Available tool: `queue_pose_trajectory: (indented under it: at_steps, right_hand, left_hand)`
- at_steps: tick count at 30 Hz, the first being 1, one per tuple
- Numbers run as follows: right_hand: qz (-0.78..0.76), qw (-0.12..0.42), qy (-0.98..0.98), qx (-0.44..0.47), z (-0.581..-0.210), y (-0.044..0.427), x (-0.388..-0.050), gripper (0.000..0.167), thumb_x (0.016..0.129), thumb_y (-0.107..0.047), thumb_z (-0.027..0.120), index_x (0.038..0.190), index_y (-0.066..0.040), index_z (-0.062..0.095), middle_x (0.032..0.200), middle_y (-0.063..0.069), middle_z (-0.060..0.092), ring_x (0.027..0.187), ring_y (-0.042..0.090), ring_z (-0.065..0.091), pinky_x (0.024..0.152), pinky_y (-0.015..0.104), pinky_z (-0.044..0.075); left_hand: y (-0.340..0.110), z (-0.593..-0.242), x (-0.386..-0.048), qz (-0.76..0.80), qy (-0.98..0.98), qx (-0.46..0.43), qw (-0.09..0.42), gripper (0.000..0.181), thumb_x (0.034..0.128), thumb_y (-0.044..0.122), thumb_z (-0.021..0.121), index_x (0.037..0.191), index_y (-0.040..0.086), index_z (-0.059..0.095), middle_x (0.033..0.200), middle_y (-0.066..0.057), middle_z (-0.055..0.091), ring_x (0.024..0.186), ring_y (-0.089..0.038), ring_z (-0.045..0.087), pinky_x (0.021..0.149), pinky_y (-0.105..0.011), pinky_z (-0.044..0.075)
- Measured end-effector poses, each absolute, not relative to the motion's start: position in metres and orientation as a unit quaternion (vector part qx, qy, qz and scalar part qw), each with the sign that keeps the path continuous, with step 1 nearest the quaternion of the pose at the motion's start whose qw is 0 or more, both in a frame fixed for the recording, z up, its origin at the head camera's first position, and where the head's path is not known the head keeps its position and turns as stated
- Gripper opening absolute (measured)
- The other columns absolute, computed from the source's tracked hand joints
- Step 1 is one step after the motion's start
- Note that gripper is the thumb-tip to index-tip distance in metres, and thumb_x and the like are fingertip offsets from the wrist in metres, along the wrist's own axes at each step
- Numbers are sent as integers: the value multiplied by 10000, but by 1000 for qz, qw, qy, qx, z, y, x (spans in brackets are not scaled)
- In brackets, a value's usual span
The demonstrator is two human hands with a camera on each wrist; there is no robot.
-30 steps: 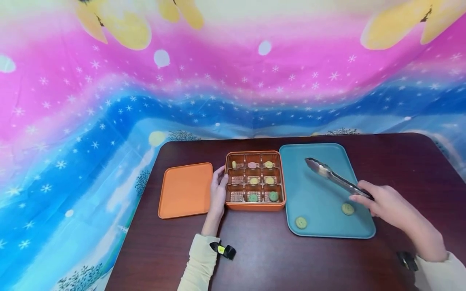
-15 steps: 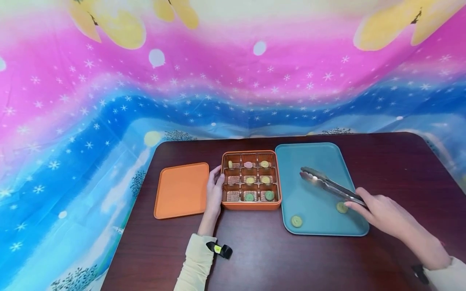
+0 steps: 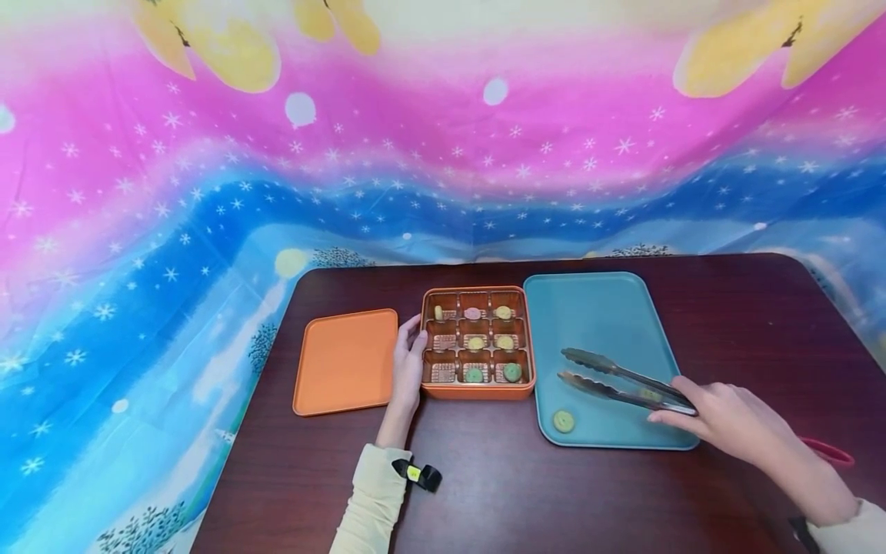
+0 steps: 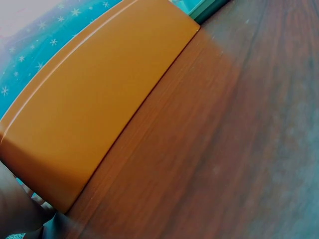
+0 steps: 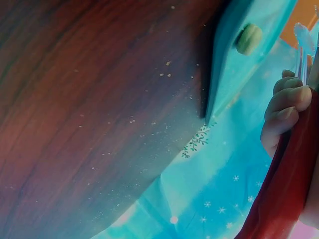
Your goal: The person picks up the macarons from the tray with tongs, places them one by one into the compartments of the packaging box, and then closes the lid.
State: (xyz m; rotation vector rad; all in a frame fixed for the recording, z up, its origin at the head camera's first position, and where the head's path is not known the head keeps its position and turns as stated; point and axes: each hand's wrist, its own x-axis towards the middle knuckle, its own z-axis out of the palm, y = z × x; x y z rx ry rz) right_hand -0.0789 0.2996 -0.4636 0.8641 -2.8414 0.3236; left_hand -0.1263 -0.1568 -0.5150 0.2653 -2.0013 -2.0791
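My left hand (image 3: 410, 362) rests against the left side of an orange box (image 3: 477, 392), its thumb at the rim. Inside the box a clear divided insert holds small round cookies (image 3: 512, 372) in yellow, pink and green, one per filled compartment. The left column's middle and front compartments hold none. In my right hand (image 3: 734, 423) I grip metal tongs (image 3: 609, 369) with a red handle (image 5: 294, 174). Their tips are spread apart above a teal tray (image 3: 595, 300). One green cookie (image 3: 564, 422) lies at the tray's front left corner; another (image 3: 649, 393) is partly hidden behind the tongs.
An orange lid (image 3: 346, 362) lies flat to the left of my left hand. The box stands against the tray's left edge on a dark wooden table (image 3: 484, 477). A patterned cloth (image 3: 443, 154) hangs behind the table.
The tongs have swung toward the front of the tray, and their tips have spread wide. My left hand stays at the box. The head view has shifted slightly.
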Motion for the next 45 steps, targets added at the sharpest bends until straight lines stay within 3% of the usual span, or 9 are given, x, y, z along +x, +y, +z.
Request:
queue_pose_trajectory:
  at_steps: [10, 21, 28, 36, 45]
  right_hand:
    - [94, 89, -940, 314, -470, 301, -74, 518, 774, -525, 839, 949, -102, 597, 548, -193, 226, 448, -53, 160, 420, 212, 194]
    - [90, 95, -933, 335, -477, 301, -68, 495, 842, -606, 735, 920, -138, 592, 546, -207, 227, 441, -71, 180, 401, 217, 221]
    - [94, 126, -921, 357, -481, 301, -65, 539, 894, -676, 622, 903, -139, 582, 551, -223, 215, 447, -91, 157, 398, 200, 202]
    - [104, 151, -910, 372, -484, 304, -60, 562, 928, -720, 506, 883, -163, 555, 574, -241, 177, 459, -109, 116, 411, 171, 147]
    - [119, 151, -905, 379, -490, 304, -54, 550, 932, -712, 517, 899, -165, 563, 596, -253, 174, 487, -120, 104, 417, 156, 141]
  left_hand:
    - [-156, -515, -127, -714, -684, 90, 119, 411, 1088, 87, 480, 1486, -18, 477, 1434, -242, 540, 1334, -360, 490, 1100, -489, 376]
    - [-157, -514, -132, -721, -676, 103, 108, 399, 1086, 6, 422, 1476, -70, 457, 1419, -308, 515, 1321, -411, 477, 1074, -450, 390]
    - [-155, -514, -129, -720, -677, 98, 117, 403, 1089, 61, 461, 1483, -21, 477, 1416, -252, 545, 1315, -355, 500, 1068, -412, 396]
    - [-156, -516, -128, -715, -682, 95, 119, 402, 1084, 78, 471, 1476, -11, 490, 1407, -240, 558, 1308, -347, 507, 1080, -446, 392]
    - [-157, -516, -128, -717, -680, 94, 119, 398, 1081, 73, 474, 1470, -5, 501, 1403, -234, 564, 1303, -337, 511, 1076, -433, 392]
